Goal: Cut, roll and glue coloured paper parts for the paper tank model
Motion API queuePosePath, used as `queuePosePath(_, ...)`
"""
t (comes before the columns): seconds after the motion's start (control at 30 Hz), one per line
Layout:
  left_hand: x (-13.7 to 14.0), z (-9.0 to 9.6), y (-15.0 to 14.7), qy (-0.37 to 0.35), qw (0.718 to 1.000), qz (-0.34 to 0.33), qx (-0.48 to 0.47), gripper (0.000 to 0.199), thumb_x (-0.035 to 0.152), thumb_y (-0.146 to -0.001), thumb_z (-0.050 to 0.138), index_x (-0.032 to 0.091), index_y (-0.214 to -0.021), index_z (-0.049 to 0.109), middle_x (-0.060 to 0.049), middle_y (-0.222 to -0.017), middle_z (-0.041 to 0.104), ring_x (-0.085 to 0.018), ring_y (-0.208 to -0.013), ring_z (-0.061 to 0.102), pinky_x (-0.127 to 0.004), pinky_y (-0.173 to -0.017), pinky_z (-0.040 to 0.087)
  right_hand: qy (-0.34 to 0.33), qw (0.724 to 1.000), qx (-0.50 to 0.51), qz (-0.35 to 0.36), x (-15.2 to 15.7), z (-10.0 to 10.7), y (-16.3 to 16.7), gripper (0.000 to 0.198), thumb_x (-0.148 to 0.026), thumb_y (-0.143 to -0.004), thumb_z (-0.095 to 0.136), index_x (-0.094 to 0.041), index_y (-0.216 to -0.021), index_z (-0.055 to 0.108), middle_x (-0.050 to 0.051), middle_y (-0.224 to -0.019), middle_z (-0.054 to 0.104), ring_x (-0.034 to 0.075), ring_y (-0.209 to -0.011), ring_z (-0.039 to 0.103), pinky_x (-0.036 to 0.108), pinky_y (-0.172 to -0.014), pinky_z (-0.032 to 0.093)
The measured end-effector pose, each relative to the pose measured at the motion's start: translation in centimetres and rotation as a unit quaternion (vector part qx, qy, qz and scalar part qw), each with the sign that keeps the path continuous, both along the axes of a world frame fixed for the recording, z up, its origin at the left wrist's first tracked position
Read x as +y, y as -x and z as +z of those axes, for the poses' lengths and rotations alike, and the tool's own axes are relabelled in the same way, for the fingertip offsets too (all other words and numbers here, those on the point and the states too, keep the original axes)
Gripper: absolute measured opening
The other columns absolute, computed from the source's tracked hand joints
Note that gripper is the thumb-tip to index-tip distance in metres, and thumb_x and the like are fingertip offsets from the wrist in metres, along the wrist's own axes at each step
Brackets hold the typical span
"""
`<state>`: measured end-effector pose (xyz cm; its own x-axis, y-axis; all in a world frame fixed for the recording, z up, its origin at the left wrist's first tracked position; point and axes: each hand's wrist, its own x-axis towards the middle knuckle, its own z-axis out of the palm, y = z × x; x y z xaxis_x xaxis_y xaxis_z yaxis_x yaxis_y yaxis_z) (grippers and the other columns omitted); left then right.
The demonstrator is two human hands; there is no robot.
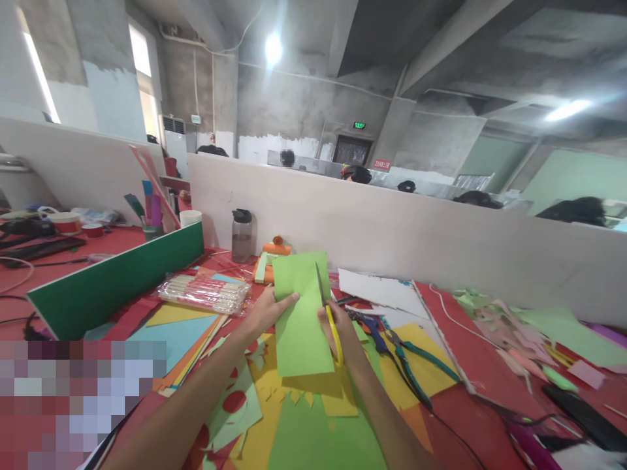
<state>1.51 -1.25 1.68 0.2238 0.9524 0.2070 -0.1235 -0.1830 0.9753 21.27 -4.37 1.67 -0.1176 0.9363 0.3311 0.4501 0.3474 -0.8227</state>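
Observation:
A sheet of light green paper [301, 333] is held up above the table. My left hand [274, 307] grips its left edge, the thumb lying on the front and the other fingers hidden behind. In my right hand [340, 323] are scissors with yellow handles [337, 349], their blades pointing up along the sheet's right side. Whether the blades are parted I cannot tell. Under the sheet lie yellow paper pieces [343, 398], some with jagged edges, and a larger green sheet [318, 437]. A pale green sheet with round holes [240, 405] lies beside my left forearm.
Pliers with teal handles [421, 356] lie right of my hands. A plastic-wrapped bundle of sticks [206, 294] is at left, before a green board [122, 281]. A water bottle [241, 236] stands by the white partition [392, 228]. Paper scraps [519, 326] cover the right side.

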Motion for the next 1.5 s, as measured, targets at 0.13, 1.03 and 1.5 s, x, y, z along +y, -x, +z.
queuePosePath(0.13, 0.2, -0.3, 0.0, -0.004, 1.0, -0.005, 0.006, 0.055, 0.053, -0.078, 0.072, 0.014, -0.116, 0.068, -0.012, -0.109, 0.075, -0.03, -0.099, 0.071, -0.038, -0.082, 0.059, -0.022, 1.0, -0.005, 0.009, -0.1, 0.1, 0.0, 0.049, -0.063, -0.093, 0.046, -0.017, -0.099, 0.062, 0.007, -0.082, 0.066, 0.022, -0.073, 0.06, 0.03, -0.067, 0.046)
queuePosePath(1.03, -0.2, 0.0, 0.2, 0.013, 0.999, -0.043, 0.021, 0.053, 0.051, -0.079, 0.072, 0.016, -0.118, 0.069, -0.009, -0.109, 0.075, -0.029, -0.103, 0.07, -0.038, -0.087, 0.056, -0.021, 0.999, 0.001, 0.024, 0.2, -0.2, -0.4, 0.048, -0.061, -0.094, 0.046, -0.019, -0.109, 0.063, 0.009, -0.095, 0.069, 0.025, -0.084, 0.064, 0.032, -0.074, 0.049)
queuePosePath(1.5, 0.1, -0.3, 0.1, 0.09, 0.994, -0.007, -0.06, 0.053, 0.056, -0.079, 0.07, 0.016, -0.113, 0.069, -0.011, -0.106, 0.076, -0.027, -0.096, 0.072, -0.036, -0.084, 0.057, 0.044, 0.999, -0.013, 0.023, -0.1, 0.5, -0.2, 0.042, -0.062, -0.089, 0.054, -0.02, -0.091, 0.057, -0.002, -0.062, 0.056, 0.015, -0.05, 0.054, 0.025, -0.047, 0.043)
